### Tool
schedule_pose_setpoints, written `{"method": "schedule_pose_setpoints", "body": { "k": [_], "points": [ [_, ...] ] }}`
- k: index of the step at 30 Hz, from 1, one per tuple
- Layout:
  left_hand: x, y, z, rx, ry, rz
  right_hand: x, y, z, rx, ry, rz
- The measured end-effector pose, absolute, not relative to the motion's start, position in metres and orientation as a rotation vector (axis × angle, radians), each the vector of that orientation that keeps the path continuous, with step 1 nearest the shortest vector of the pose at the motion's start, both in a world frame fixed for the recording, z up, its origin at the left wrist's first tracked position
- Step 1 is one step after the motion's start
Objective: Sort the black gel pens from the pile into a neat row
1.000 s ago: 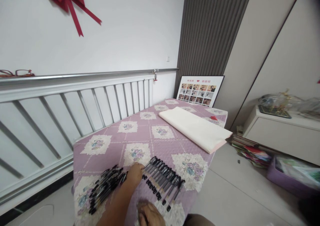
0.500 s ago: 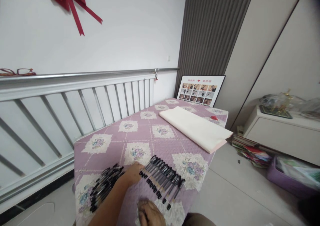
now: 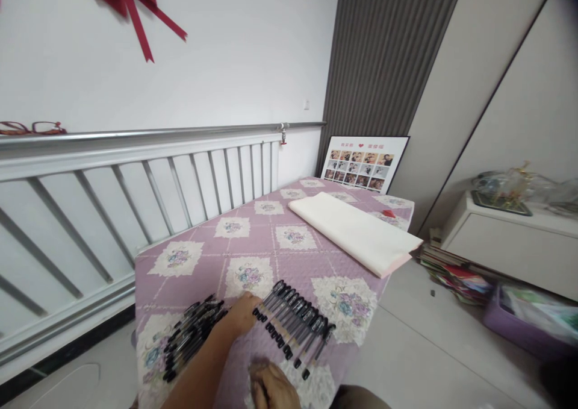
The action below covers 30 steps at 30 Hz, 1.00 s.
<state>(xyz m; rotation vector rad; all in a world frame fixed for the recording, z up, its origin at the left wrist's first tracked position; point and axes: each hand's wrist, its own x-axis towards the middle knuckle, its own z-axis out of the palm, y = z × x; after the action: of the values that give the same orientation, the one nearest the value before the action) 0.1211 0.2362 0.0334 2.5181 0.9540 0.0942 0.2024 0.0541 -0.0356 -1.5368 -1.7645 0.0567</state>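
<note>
The pens (image 3: 298,315) look glossy plastic, the tablecloth (image 3: 291,270) matt fabric.

Worn on the head, the camera faces forward and down along the table (image 3: 293,261) (wide enough to catch floor (image 3: 406,337) at right); the left hand (image 3: 244,314) and right hand (image 3: 274,386) sit close, low in view, the photo board (image 3: 365,163) well beyond.

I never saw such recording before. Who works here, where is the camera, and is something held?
No machine: a person's bare left hand and right hand are seen by a camera worn on their head, looking forward and down. On the purple flowered cloth lie a pile of pens, a row of pens and, farther away, a folded cream sheet. The left hand is at the row's left end, the right hand nearer the wearer. I cannot tell whether either holds anything.
</note>
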Motion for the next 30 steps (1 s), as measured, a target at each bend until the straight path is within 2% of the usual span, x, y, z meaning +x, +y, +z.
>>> {"method": "schedule_pose_setpoints", "body": {
  "k": [15,23,30],
  "points": [
    [0.12,0.225,0.035,2.52,1.024,0.185,0.201,0.05,-0.022,-1.567,-1.761,0.044],
    [0.088,0.17,0.041,2.516,1.193,0.287,0.199,0.049,-0.008,-1.587,-1.722,0.12],
    [0.038,0.134,0.018,2.475,1.363,0.375,0.197,0.048,0.002,-1.578,-1.694,0.164]
  ]
}}
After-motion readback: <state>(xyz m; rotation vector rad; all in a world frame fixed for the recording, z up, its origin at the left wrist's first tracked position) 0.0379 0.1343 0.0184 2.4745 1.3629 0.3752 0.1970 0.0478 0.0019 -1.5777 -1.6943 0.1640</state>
